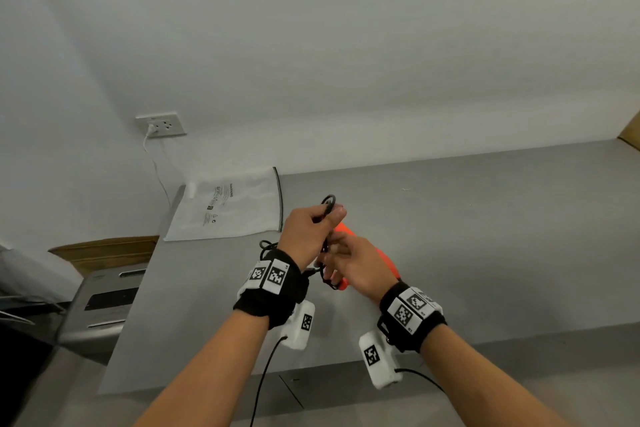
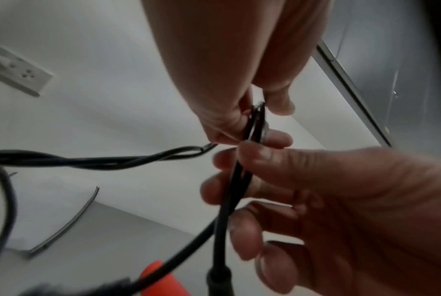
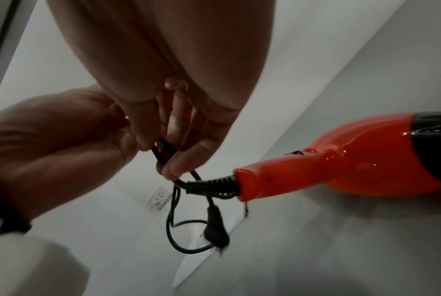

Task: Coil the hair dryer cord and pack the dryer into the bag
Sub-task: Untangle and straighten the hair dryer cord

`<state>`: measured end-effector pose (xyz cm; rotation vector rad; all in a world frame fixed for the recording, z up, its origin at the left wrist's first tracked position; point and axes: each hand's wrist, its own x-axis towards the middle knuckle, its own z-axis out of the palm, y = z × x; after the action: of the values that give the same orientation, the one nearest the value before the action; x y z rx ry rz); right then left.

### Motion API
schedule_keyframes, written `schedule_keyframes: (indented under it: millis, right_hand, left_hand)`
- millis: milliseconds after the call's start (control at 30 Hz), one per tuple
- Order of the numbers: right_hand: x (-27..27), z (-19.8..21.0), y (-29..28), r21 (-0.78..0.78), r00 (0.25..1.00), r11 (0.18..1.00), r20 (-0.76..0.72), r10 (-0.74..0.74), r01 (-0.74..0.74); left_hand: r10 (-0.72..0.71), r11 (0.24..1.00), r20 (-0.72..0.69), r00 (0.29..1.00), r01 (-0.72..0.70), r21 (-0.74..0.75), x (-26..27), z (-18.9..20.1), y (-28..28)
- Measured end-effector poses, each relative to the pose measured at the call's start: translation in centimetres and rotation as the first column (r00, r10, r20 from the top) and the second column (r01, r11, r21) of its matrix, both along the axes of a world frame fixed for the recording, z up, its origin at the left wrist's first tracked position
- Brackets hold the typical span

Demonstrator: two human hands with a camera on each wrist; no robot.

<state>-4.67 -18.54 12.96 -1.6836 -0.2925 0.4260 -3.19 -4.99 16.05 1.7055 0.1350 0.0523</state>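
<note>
- Grey countertop (image 1: 485, 218) against a plain pale wall, with a wall outlet (image 1: 162, 124) at centre left of the head view and a thin white cable plugged into it.
- White zip bag (image 1: 228, 206) lies flat on the counter's far left end, near the hands but not touching them.
- Orange hair dryer (image 3: 341, 160) lies on the counter just right of the hands. Long axis is diagonal in the head view, handle end toward the bottom of the frame.
- Black cord (image 2: 108, 160) leaves the handle; its plug (image 3: 215, 230) dangles below.
- Left hand (image 1: 308, 236) pinches a small loop of cord.
- Right hand (image 1: 360, 267) sits right beside it, fingers curled on the same strands.
</note>
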Motion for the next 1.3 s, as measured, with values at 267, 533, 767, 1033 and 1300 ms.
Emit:
schedule_keyframes:
  millis: [267, 533, 767, 1033, 1300]
  right_hand:
    - [4.5, 2.2, -2.6, 0.028, 0.981, 0.983, 0.069, -0.182, 0.180]
    - [16.9, 0.9, -11.8, -0.364, 0.831, 0.748, 0.283, -0.479, 0.555]
    - [18.4, -4.1, -17.1, -0.686, 0.788, 0.464, 0.269, -0.554, 0.560]
    - [15.6, -2.4, -13.7, -0.650, 0.872, 0.601, 0.220, -0.436, 0.465]
    - [7.5, 0.2, 0.6, -0.489, 0.924, 0.864, 0.261, 0.279, -0.123]
  left_hand:
    - [-0.066, 0.997, 0.019, 0.998, 0.067, -0.025, -1.6, 1.0, 4.0]
    - [0.150, 0.988, 0.101, 0.984, -0.151, 0.007, -1.7, 1.1, 5.5]
    - [0.339, 0.933, 0.134, 0.931, -0.314, -0.175, -0.8, 2.7, 7.9]
    - [0.200, 0.977, 0.183, 0.963, -0.181, -0.111, -0.9, 3.2, 6.2]
    - [0.109, 0.983, 0.205, 0.973, -0.075, -0.169, -1.1, 3.7, 5.5]
